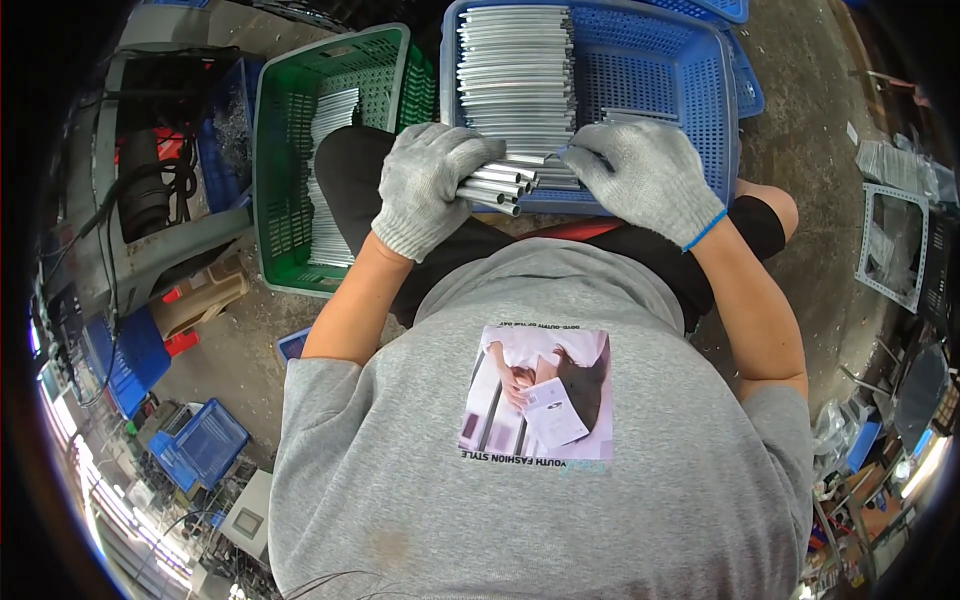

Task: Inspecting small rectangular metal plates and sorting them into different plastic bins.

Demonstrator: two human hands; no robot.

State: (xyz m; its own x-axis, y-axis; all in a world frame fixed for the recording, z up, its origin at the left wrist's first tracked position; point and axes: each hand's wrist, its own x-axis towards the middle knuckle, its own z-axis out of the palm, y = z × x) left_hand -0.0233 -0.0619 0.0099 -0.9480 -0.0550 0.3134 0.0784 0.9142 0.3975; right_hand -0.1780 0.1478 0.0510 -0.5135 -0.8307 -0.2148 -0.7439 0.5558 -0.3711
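Observation:
My left hand [428, 180], in a grey knit glove, is closed round a bundle of several short silvery metal tubes [497, 187]. Their open round ends point to the right. At the bundle's right end, my right hand [645, 170], gloved the same way, has its thumb and fingertips pinched together by one tube's end. A small bluish piece seems to show at these fingertips, but I cannot make out what it is. Just beyond both hands stands a blue plastic basket [655, 75], with a tall stack of metal tubes [517, 75] along its left side.
Left of the blue basket is a green basket [330, 55] with more metal tubes [330, 225] in it. A metal-framed machine with black cables [150, 180] stands at the far left. On the right, a grey perforated frame [893, 245] rests on the concrete floor [815, 150].

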